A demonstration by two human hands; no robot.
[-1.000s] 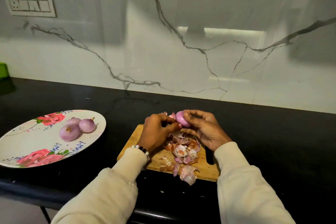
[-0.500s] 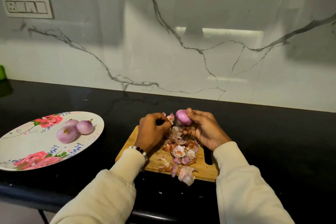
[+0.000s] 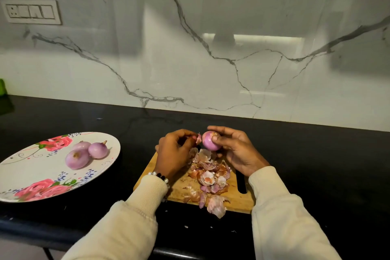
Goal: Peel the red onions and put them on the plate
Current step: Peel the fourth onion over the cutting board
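Stripping the last skin from a red onion above the cutting board

The right hand curls its fingers and thumb round the onion, held up over the cutting board, while the left hand pinches a flap of skin at the onion's side; both grips are closed on their things. The slick peeled bulb could squirt out of the right-hand grip if the pull is sharp, and roll off onto the dark surface; the thin flap may also tear short, leaving skin behind. Three peeled onions already lie on the floral plate, well apart to the left. Peels litter the board. Behind runs a veined white marble wall with a switch panel.
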